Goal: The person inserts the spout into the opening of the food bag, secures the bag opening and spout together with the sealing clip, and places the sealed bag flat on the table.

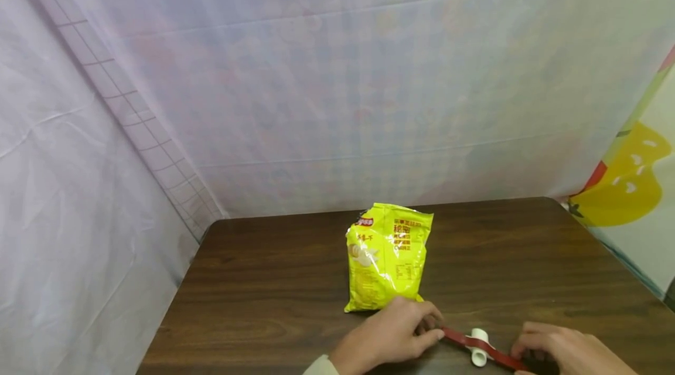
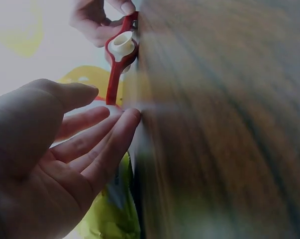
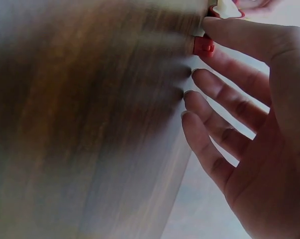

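A red sealing clip (image 1: pixel 501 357) with a white spout (image 1: pixel 479 347) in its middle lies low over the table's near part. My left hand (image 1: pixel 392 331) holds its left end between thumb and fingertips; in the left wrist view that end of the red clip (image 2: pixel 113 82) meets the fingertips. At the other end, my right hand (image 1: pixel 566 348) pinches the clip between thumb and index finger, the red tip (image 3: pixel 203 46) showing between them in the right wrist view. Just beyond my left hand is a yellow chip bag (image 1: pixel 387 258), its lower edge partly hidden by that hand.
The dark wooden table (image 1: pixel 263 281) runs back to a pale patterned curtain (image 1: pixel 369 99). A white sheet (image 1: pixel 68 217) hangs on the left. To the right is a covering with a yellow fruit print (image 1: pixel 627 187).
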Motion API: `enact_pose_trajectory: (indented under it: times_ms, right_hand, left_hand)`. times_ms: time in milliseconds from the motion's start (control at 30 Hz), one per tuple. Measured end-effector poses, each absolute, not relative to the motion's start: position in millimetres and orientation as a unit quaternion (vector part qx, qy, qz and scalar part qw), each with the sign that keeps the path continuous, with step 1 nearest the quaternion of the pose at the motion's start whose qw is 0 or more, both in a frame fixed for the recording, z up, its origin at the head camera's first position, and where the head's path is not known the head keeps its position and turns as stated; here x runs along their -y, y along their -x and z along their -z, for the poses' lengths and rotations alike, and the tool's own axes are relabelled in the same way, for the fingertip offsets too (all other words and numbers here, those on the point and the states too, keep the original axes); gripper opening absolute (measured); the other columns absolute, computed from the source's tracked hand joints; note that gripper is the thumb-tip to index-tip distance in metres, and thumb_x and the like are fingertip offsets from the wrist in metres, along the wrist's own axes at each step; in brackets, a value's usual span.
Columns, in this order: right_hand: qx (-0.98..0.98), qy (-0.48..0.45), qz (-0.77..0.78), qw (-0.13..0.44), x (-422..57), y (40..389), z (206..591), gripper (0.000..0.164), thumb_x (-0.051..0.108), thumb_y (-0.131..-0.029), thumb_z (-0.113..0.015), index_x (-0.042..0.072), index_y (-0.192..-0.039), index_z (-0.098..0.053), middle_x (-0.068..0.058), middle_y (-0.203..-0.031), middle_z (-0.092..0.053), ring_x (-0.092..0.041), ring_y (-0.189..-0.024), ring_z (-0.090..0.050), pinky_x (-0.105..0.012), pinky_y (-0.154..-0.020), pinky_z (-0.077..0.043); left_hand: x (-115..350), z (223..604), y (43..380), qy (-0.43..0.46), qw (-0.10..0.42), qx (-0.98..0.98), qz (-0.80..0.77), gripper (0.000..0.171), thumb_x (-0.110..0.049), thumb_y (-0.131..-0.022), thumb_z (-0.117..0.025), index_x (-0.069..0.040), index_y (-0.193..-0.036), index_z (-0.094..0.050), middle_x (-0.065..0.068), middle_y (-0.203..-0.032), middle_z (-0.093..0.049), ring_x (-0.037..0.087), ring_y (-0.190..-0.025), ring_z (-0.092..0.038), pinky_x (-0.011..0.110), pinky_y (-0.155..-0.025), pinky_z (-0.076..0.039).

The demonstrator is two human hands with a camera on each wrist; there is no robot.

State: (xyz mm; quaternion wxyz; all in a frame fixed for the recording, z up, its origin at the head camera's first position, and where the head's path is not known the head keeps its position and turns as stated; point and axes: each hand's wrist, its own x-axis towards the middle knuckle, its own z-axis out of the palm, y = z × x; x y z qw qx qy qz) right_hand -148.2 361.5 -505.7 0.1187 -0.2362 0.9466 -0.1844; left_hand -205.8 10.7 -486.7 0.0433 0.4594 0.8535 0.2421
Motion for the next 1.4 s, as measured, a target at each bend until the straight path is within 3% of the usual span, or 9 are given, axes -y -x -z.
enact_pose_trajectory:
  times_ms: [233,367,533,700,833,1100,1400]
  right_hand:
    - [-0.943,0.252,0.197,0.091,-358.9,144.6,509.0,0.007,0.047,-0.101,-0.076,0.045,-0.098,-0.070,0.027,-0.085,-0.050,0.010,-0.070,-0.044,-0.021,-0.053,-0.035]
    - [-0.942,0.252,0.205,0.087,-358.5,143.6,509.5,0.008,0.046,-0.101,-0.076,0.044,-0.098,-0.070,0.028,-0.083,-0.052,0.011,-0.070,-0.046,-0.020,-0.053,-0.036]
    - [-0.943,0.235,0.215,0.095,-357.8,142.3,508.9,0.008,0.046,-0.102,-0.076,0.043,-0.098,-0.069,0.028,-0.081,-0.054,0.010,-0.069,-0.047,-0.021,-0.052,-0.036]
    - [-0.942,0.220,0.230,0.102,-356.4,140.2,507.8,0.006,0.044,-0.103,-0.075,0.042,-0.100,-0.070,0.027,-0.079,-0.057,0.009,-0.067,-0.049,-0.021,-0.052,-0.037]
    - [-0.946,0.215,0.225,0.087,-355.1,137.5,506.5,0.008,0.046,-0.102,-0.075,0.041,-0.102,-0.069,0.027,-0.078,-0.057,0.009,-0.065,-0.049,-0.021,-0.051,-0.037]
    - [-0.958,0.177,0.218,0.058,-353.4,135.7,502.4,0.021,0.053,-0.098,-0.077,0.034,-0.103,-0.070,0.027,-0.077,-0.060,0.008,-0.065,-0.051,-0.019,-0.054,-0.042]
    - [-0.944,0.152,0.293,0.003,-349.8,132.0,506.7,0.007,0.031,-0.105,-0.074,0.024,-0.104,-0.074,0.023,-0.081,-0.067,0.005,-0.066,-0.056,-0.021,-0.054,-0.051]
  left_hand:
    - [-15.2,493.3,204.1,-0.445,0.039,-0.858,-0.253,0.019,-0.035,-0.108,-0.069,-0.021,-0.118,-0.079,-0.017,-0.101,-0.081,-0.022,-0.083,-0.060,-0.002,-0.073,-0.048]
    - [-16.7,495.9,202.2,-0.422,0.054,-0.861,-0.279,0.017,-0.033,-0.107,-0.071,-0.021,-0.114,-0.081,-0.018,-0.095,-0.081,-0.023,-0.074,-0.057,0.000,-0.067,-0.048]
    - [-18.1,498.6,199.7,-0.370,0.117,-0.846,-0.366,0.013,-0.024,-0.105,-0.075,-0.014,-0.110,-0.083,-0.012,-0.088,-0.082,-0.019,-0.063,-0.059,0.007,-0.057,-0.053]
    - [-18.4,498.2,196.4,-0.287,0.188,-0.793,-0.503,0.007,-0.008,-0.099,-0.079,-0.004,-0.103,-0.082,-0.001,-0.082,-0.082,-0.008,-0.061,-0.067,0.016,-0.059,-0.060]
    - [-17.8,495.0,191.7,-0.241,0.212,-0.757,-0.569,0.004,-0.002,-0.095,-0.081,-0.001,-0.099,-0.082,0.005,-0.078,-0.082,0.001,-0.062,-0.072,0.021,-0.060,-0.063]
    - [-12.9,490.2,185.0,-0.236,0.202,-0.741,-0.595,0.006,-0.001,-0.096,-0.080,-0.001,-0.102,-0.081,0.006,-0.083,-0.082,0.006,-0.068,-0.076,0.019,-0.065,-0.062]
    - [-10.8,492.5,179.2,-0.229,0.169,-0.724,-0.628,0.007,0.001,-0.096,-0.078,0.001,-0.103,-0.079,0.009,-0.088,-0.083,-0.001,-0.069,-0.074,0.017,-0.067,-0.062]
